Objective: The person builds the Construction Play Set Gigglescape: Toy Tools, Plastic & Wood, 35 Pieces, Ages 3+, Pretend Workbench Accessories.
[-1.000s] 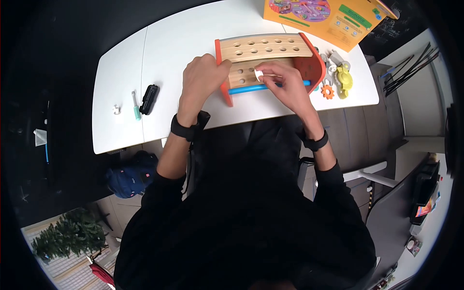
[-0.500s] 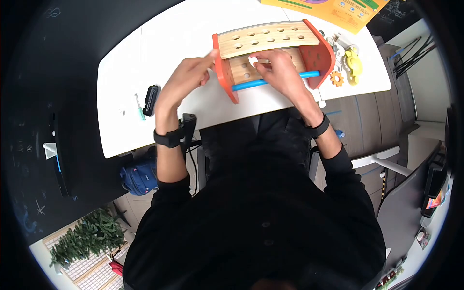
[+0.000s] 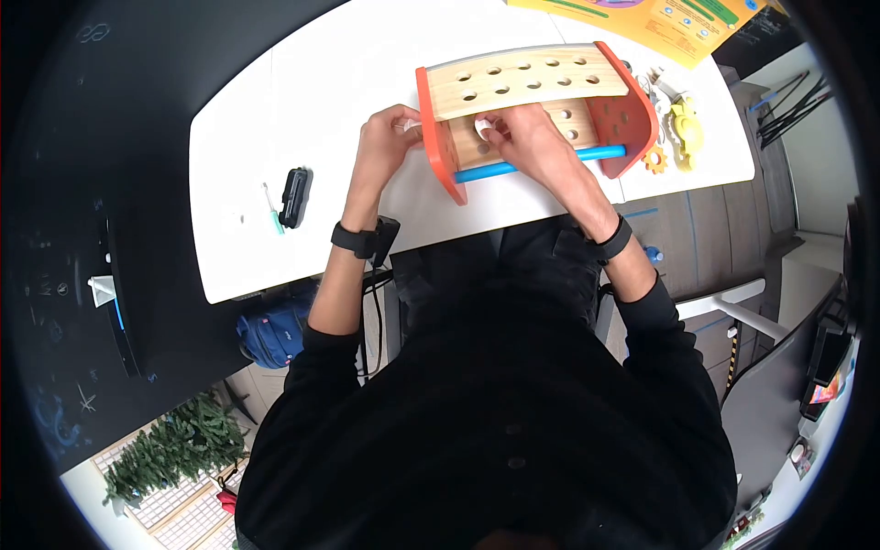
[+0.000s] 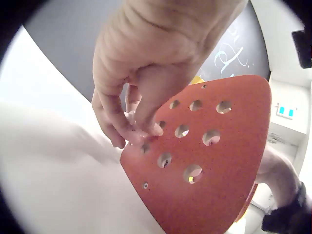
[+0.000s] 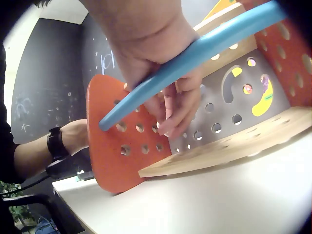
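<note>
A: Left hand (image 3: pixel 383 142), outside the red end panel (image 3: pixel 434 133) of the wooden box (image 3: pixel 513 79). What does it hold?

B: Fingertips together, pinching a small pale piece (image 3: pixel 412 125) close against the panel. Its shape is mostly hidden.

A: And the right hand (image 3: pixel 536 137)?

B: Reaches inside the box, past the blue bar (image 3: pixel 488 171). Thumb and fingers clamped on a small white piece (image 3: pixel 481 128), near the panel's inner face.

A: Step in hand?

B: Two-sided work at the panel, by my reading. Can't tell whether either piece sits in a hole.

A: What does the next move call for?

B: I'd judge a steady pinch on both sides and careful alignment through the panel.

A: Surroundings?

B: Box on the table (image 3: pixel 229 165). Screwdriver (image 3: pixel 276 220) beside a black case (image 3: pixel 293 197) to the left; orange gear (image 3: pixel 654 160) and yellow piece (image 3: pixel 686 133) to the right.
</note>
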### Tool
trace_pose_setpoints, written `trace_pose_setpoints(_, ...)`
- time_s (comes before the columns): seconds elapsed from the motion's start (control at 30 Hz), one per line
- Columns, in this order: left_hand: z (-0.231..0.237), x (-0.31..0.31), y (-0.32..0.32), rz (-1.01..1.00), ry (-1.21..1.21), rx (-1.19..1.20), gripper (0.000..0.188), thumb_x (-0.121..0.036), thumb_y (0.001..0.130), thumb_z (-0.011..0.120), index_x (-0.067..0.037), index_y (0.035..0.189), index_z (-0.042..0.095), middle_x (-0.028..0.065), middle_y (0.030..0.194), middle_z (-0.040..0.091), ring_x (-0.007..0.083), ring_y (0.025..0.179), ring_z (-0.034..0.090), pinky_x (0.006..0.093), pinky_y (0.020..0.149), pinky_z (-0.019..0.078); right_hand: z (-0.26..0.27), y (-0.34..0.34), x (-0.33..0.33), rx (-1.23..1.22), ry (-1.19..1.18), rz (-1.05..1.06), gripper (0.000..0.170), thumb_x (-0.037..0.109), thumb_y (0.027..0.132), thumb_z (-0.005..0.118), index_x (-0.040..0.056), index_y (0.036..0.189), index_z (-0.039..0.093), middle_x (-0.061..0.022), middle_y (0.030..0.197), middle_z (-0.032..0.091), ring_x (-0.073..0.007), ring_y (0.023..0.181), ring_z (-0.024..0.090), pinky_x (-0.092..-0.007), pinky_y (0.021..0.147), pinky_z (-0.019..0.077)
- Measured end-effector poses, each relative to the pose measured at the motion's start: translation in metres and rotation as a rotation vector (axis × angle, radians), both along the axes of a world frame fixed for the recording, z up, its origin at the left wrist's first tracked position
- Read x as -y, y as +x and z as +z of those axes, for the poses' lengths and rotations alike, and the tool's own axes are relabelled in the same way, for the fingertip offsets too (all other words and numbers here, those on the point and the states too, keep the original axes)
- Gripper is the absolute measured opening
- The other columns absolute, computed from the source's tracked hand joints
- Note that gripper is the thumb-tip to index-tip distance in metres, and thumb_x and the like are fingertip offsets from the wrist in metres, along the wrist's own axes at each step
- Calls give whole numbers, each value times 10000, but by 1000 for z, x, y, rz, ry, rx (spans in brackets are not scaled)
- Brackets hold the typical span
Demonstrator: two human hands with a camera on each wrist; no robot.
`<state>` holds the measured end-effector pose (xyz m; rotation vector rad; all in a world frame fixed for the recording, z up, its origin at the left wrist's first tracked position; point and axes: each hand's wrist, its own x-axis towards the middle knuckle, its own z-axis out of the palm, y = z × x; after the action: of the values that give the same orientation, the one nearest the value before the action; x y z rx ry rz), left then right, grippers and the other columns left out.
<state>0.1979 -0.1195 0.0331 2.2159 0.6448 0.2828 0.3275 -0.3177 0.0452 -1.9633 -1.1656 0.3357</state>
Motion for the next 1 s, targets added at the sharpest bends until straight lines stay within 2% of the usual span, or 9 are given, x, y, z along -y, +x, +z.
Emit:
trace_pose_setpoints(0.07, -13, 0, 0, -9, -147, 138, 147, -1, 854, 703, 9, 998, 730, 93, 749, 669, 123, 583, 594, 290, 584, 492, 0, -1, -1, 45, 52, 24, 186, -28, 870, 646, -57, 1052, 679, -207, 868, 712, -307, 778, 718, -384, 699, 568)
trace_pose_setpoints(0.2, -19, 4, -3, -41, 10, 13, 229, 18, 840, 706, -14, 1064, 742, 60, 711, 638, 99, 581, 537, 283, 575, 477, 3, -8, -7, 16, 101, 3, 151, -48, 853, 641, -57, 1003, 659, -205, 823, 684, -320, 760, 695, -399, 698, 548)
trace_pose_setpoints(0.3, -18, 11, -1, -39, -19, 52, 243, 19, 822, 724, -8, 1063, 734, 32, 672, 608, 89, 585, 526, 286, 571, 475, -8, -8, -13, 67, 40, -12, 157, -69, 832, 626, -54, 988, 633, -224, 829, 654, -355, 754, 658, -421, 695, 521)
trace_pose_setpoints(0.4, -28, 11, -1, 50, -36, 153, 283, 25, 798, 742, -8, 1079, 727, 39, 682, 628, 85, 571, 513, 287, 564, 470, -11, -10, -16, 102, 173, -17, 146, -78, 818, 614, -56, 962, 600, -231, 812, 613, -388, 739, 608, -442, 690, 491)
trace_pose_setpoints(0.6, -25, 18, 7, 84, -42, 116, 294, 32, 792, 745, 12, 1083, 709, 100, 915, 720, 156, 756, 703, 291, 671, 556, -8, -3, -15, 46, 124, -39, 106, -66, 820, 614, -52, 911, 561, -189, 751, 576, -345, 695, 578, -426, 678, 481)
trace_pose_setpoints(0.67, -28, 18, 8, 118, -207, 85, 286, 58, 807, 713, 16, 1090, 703, 109, 1022, 717, 205, 876, 728, 313, 764, 580, -11, -1, -16, -43, 104, -63, 113, -60, 820, 623, -51, 915, 563, -171, 745, 579, -306, 684, 571, -421, 677, 481)
trace_pose_setpoints(0.8, -29, 17, 7, 5, -272, 140, 271, 104, 823, 670, 26, 1080, 708, 108, 1078, 708, 219, 885, 723, 314, 803, 574, -4, 1, -13, -64, 138, -54, 114, -49, 827, 627, -57, 916, 556, -164, 746, 580, -281, 684, 565, -413, 679, 484)
trace_pose_setpoints(0.9, -22, 19, 8, -41, -167, 199, 248, 139, 827, 646, 33, 1038, 722, 97, 1062, 716, 207, 900, 720, 302, 820, 570, -5, 3, -12, -75, 80, -38, 124, -34, 852, 625, -65, 966, 586, -173, 811, 643, -279, 759, 635, -395, 736, 526)
trace_pose_setpoints(1.0, -18, 19, 9, -21, -271, 184, 229, 151, 821, 653, 26, 993, 741, 87, 1039, 720, 186, 916, 712, 297, 826, 571, -2, 4, -11, -152, 10, -11, 181, -32, 872, 621, -65, 1050, 622, -187, 929, 698, -295, 885, 697, -374, 816, 560)
